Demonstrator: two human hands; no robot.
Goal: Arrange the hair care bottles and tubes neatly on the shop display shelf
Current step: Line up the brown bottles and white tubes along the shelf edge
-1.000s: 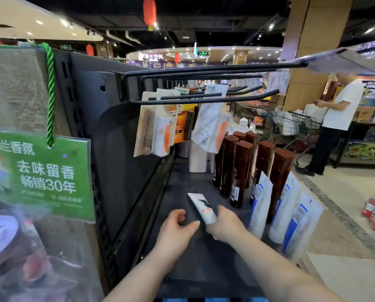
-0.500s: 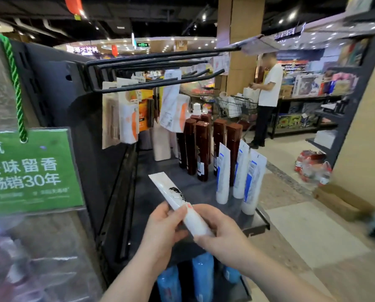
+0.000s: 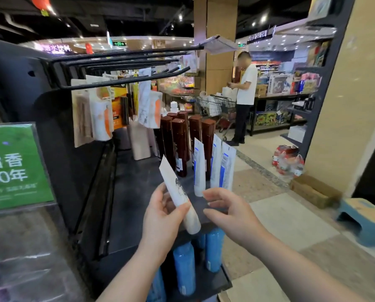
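Over dark shelf (image 3: 134, 192), left hand (image 3: 162, 216) grips tube (image 3: 178, 192), right hand (image 3: 230, 212) beside.

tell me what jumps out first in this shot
The white tube, tilted up and gripped by the left hand in the centre, with the right hand open just beside it. Behind, brown bottles stand in rows on the dark shelf; a green sign sits far left.

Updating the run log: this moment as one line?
left hand: grips white tube, tilted over shelf | right hand: open, apart from tube | blue-white tubes: three upright at shelf front | brown bottles: upright behind them
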